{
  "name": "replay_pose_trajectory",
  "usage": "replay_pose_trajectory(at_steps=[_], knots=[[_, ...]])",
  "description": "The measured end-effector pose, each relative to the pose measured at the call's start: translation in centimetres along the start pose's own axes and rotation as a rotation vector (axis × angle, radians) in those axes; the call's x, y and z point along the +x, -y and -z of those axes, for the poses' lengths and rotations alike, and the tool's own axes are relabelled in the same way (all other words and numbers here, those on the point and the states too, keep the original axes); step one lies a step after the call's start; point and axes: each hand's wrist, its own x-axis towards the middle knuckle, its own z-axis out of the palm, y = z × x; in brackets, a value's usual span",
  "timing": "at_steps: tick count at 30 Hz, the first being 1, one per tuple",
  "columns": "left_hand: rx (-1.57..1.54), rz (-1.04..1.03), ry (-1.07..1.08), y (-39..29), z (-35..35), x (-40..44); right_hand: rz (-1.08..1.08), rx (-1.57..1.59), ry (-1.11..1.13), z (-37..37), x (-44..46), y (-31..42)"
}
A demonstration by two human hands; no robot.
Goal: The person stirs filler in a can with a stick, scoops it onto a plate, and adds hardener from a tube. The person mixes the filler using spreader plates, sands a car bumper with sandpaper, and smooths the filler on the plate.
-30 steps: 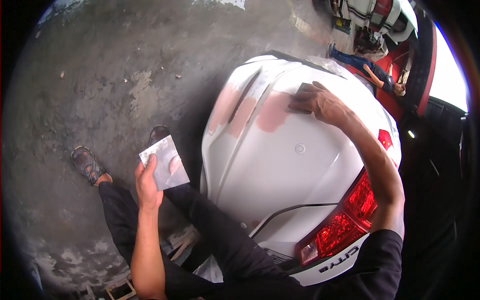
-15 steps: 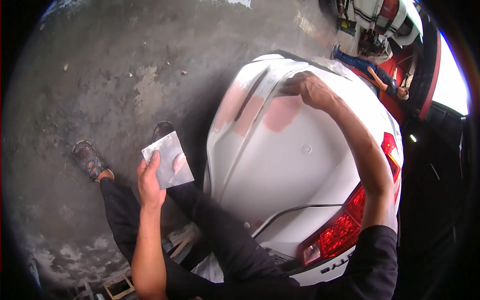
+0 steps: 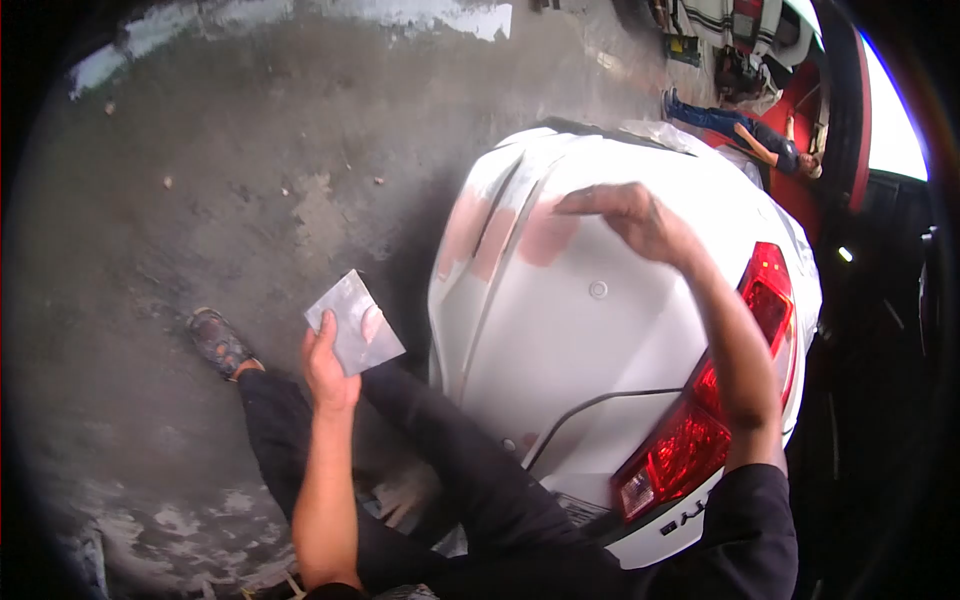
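My left hand grips a flat, square grey mixing board by its near edge, thumb on top. A small mound of pale pink paste sits on that board. Over the white car's rear bumper hangs my right hand, its fingers drawn together and pointing left. What they hold, if anything, I cannot make out. Just beneath those fingers lies a pink filled patch on the bumper. More pink patches flank the long slot to its left.
A red tail light is close below my right forearm. My sandalled foot rests on the stained concrete floor. At the upper right another person stands near a red surface and another vehicle.
My right hand has moved back from the bumper's upper edge toward me and is slightly blurred. The view has shifted, while my left hand still holds the board.
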Motion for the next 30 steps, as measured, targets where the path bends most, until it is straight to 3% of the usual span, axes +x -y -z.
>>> replay_pose_trajectory(at_steps=[3, 7, 10, 13, 14, 15, 16, 17, 18, 19, 22, 26, 30], knots=[[-0.112, -0.032, -0.037, -0.9, -4.1, -3.1, -0.012, 0.325, -0.142, -2.4, -2.8, 7.8], [-0.166, -0.027, 0.059, -4.9, -13.6, -10.1, 0.256, 0.503, -0.367, -6.3, -6.1, 18.1], [-0.123, -0.052, 0.221, -9.5, -20.5, -17.2, 0.377, 0.357, -0.577, -6.4, -9.4, 22.6], [0.019, -0.185, 0.249, -13.1, -25.1, -24.8, 0.288, 0.32, -0.675, -5.2, -13.4, 24.4], [0.047, -0.216, 0.23, -14.3, -27.2, -27.6, 0.278, 0.188, -0.571, -4.7, -14.8, 24.2], [0.151, -0.292, 0.213, -15.1, -28.3, -30.1, 0.248, 0.05, -0.476, -3.9, -16.7, 24.2], [0.243, -0.358, 0.221, -15.8, -29.0, -32.3, 0.186, 0.163, -0.513, -2.8, -18.4, 25.7], [0.579, -0.651, 0.194, -16.1, -27.2, -33.0, 0.208, 0.312, -0.712, -4.4, -18.8, 24.6], [0.47, -0.492, 0.279, -17.8, -31.5, -36.3, 0.255, 0.308, -0.873, -0.8, -20.4, 26.7], [0.576, -0.418, 0.513, -18.4, -35.5, -40.5, 0.285, 0.153, -1.098, 1.7, -23.2, 28.3], [0.781, -0.47, 0.671, -17.8, -34.9, -40.7, 0.292, -0.049, -1.124, 5.7, -27.6, 34.0], [0.911, -0.629, 0.578, -15.8, -38.1, -44.3, 0.257, -0.164, -1.32, 4.6, -29.6, 37.4], [0.949, -0.7, 0.515, -13.6, -40.4, -45.5, 0.15, -0.123, -1.209, 2.7, -32.3, 36.8]])
